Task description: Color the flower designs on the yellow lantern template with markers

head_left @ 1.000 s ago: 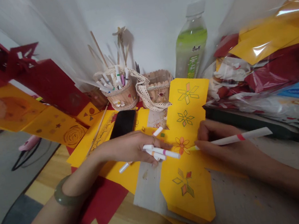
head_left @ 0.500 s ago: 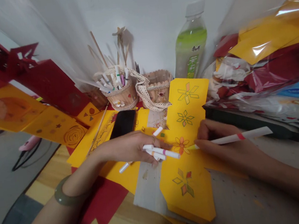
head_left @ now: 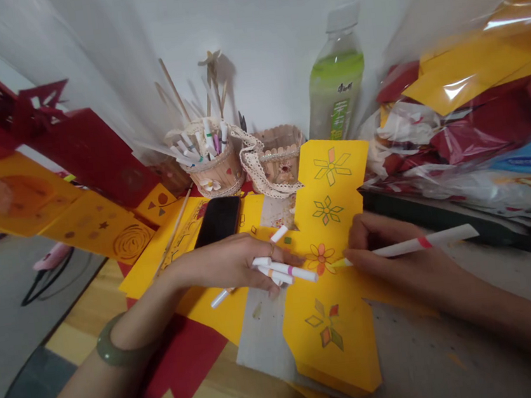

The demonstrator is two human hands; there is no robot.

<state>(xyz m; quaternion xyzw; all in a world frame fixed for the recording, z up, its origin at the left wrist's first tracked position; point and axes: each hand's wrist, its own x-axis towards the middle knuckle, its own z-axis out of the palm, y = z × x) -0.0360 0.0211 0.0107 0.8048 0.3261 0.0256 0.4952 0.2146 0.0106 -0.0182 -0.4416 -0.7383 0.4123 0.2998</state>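
Observation:
In my right hand [head_left: 386, 249] a white marker [head_left: 447, 237] with a red band is pinched. Its yellow tip meets the orange-and-yellow flower [head_left: 321, 259] drawn on a yellow card [head_left: 305, 341]. My left hand [head_left: 238, 259] is closed around several white markers [head_left: 295, 271], which stick out between its fingers; its fingertips rest at the card's left edge beside that flower. Other flowers with pointed petals are drawn above and below, some petals coloured orange or red. A black phone [head_left: 219, 220] lies just behind my left hand.
Behind the card stand a basket of markers [head_left: 216, 166], a second basket [head_left: 282, 158] with lace trim, and a green drink bottle [head_left: 337, 82]. Clear bags of red and yellow scraps [head_left: 458, 119] fill the right. Red and yellow cut-paper boxes [head_left: 82, 149] rise at left.
The view has shifted very slightly. My right hand and its marker stay at the same flower, with the tip barely moved; my left hand keeps its place.

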